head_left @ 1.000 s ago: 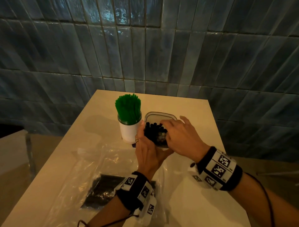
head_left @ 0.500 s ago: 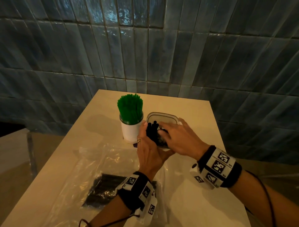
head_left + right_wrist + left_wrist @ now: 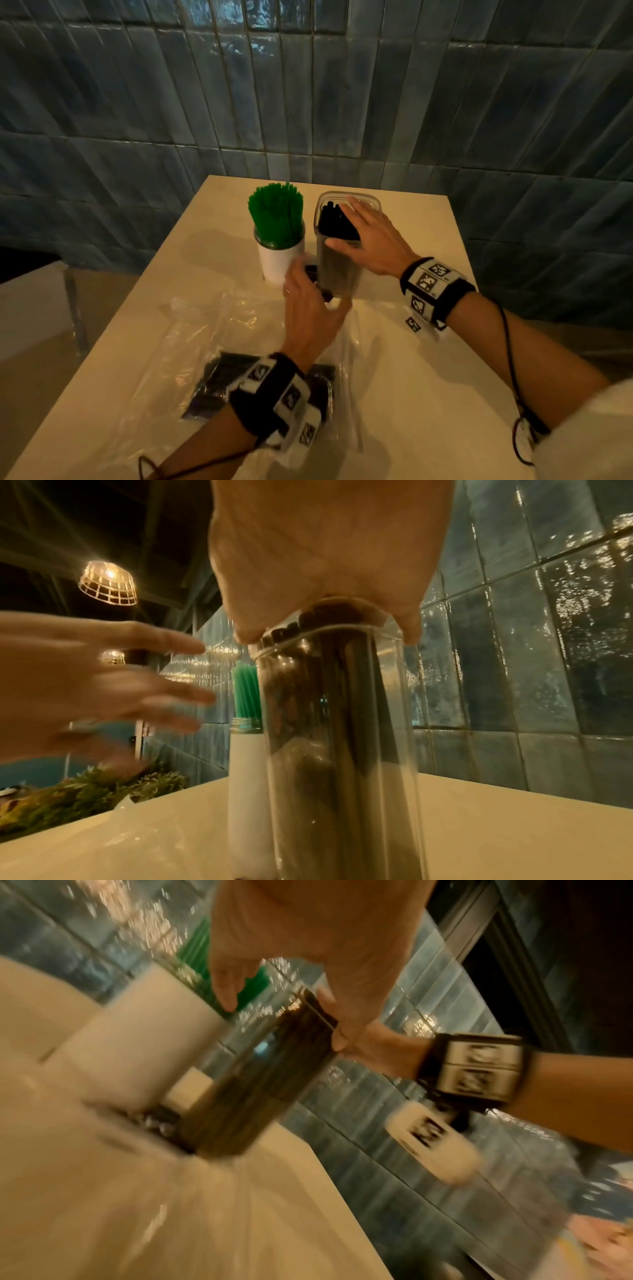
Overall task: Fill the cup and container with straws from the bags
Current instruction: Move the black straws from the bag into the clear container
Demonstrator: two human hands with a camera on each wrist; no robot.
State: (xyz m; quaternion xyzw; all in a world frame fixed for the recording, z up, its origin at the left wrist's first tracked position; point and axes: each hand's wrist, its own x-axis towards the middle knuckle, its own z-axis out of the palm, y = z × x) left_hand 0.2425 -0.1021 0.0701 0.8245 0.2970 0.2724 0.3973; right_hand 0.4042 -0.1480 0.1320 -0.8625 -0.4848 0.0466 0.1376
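A clear tall container (image 3: 337, 270) stands upright on the table (image 3: 411, 377), with black straws (image 3: 334, 221) packed inside. My right hand (image 3: 366, 233) lies over its mouth, thumb and fingers curled over the rim (image 3: 342, 631). Just left of its lower part is my left hand (image 3: 311, 305), fingers spread and holding nothing; it shows blurred in the right wrist view (image 3: 103, 683). Beside the container stands a white cup (image 3: 279, 263) full of green straws (image 3: 275, 216). A bag of black straws (image 3: 219, 380) lies under my left forearm.
Crumpled clear plastic (image 3: 205, 318) spreads over the near left of the table. A tiled wall (image 3: 308, 102) rises right behind the table's far edge. Some small dark thing (image 3: 311, 270) lies between cup and container. A lamp (image 3: 108, 584) hangs overhead.
The container, tilted toward me before, now stands upright. My left hand has let go of it and dropped back toward its base. My right hand has stayed on its top.
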